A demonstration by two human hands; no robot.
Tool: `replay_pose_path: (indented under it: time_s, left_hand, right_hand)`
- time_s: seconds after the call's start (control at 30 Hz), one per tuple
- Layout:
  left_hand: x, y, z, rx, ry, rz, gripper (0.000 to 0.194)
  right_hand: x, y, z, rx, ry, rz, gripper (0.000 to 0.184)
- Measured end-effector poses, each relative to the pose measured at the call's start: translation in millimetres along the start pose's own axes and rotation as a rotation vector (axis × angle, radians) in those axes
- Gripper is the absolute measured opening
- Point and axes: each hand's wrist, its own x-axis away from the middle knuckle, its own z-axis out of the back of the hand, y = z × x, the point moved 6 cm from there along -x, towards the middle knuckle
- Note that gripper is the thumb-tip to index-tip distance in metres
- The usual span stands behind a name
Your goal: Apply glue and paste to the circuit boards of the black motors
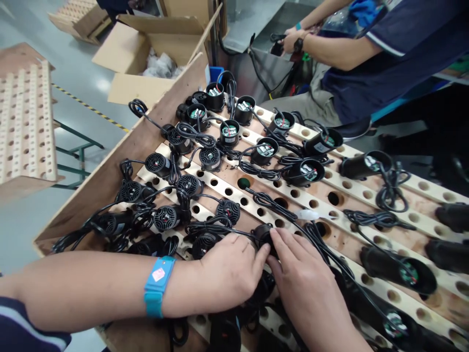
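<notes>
A black cylindrical housing with a cable sits between my two hands at the front middle of the wooden rack. My left hand, wearing a blue wrist strap, has its fingers curled against the housing's left side. From the right, my right hand presses thumb and fingers against the same housing. My fingers hide much of it. Close by on the left lie similar housings with slotted round grilles, such as a grille-ended housing. Beyond them stand open-ended housings showing green circuit boards and wires.
Coiled black cables lie across the perforated wooden strips. A wooden side wall bounds the rack on the left. Behind it stands an open cardboard box holding clear plastic bags. A co-worker's hands hold a black item at the back right.
</notes>
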Motion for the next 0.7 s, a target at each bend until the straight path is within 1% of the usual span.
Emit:
replay_pose_path:
  time_s: [0.03, 0.1, 0.23, 0.4, 0.53, 0.6, 0.7]
  left_hand:
    - [-0.9, 1.2, -5.6, -0.015, -0.056, 0.025, 0.043]
    - [-1.8, 3.5, -14.5, -0.039, -0.129, 0.038, 0.046]
    - [0.5, 2.5, -24.4, -0.043, -0.179, 0.062, 0.051]
    - [1.1, -0.2, -25.8, 0.026, -0.254, 0.063, 0.055]
    - [-0.6, 1.4, -21.2, 0.019, -0.237, 0.088, 0.054]
    - [-0.6, 2.5, -20.0, 0.012, -0.224, 0.105, 0.054]
    - [-0.2, 3.4, -19.3, 0.025, -0.239, 0.109, 0.055]
  right_hand:
    - [-0.1, -0.3, -0.7, 0.01, -0.009, 0.011, 0.035]
    - [0.7, 1.1, -3.4, 0.018, -0.034, 0.02, 0.034]
    - [4.3, 3.6, -9.0, 0.024, -0.052, 0.033, 0.031]
    - [6.1, 2.9, -11.4, 0.064, -0.027, 0.021, 0.033]
    - [7.3, 0.8, -12.2, 0.057, -0.037, 0.052, 0.033]
    - [7.9, 2.6, -12.9, 0.038, -0.055, 0.038, 0.035]
    - [8.8, 5.4, -14.8, 0.009, -0.082, 0.01, 0.04]
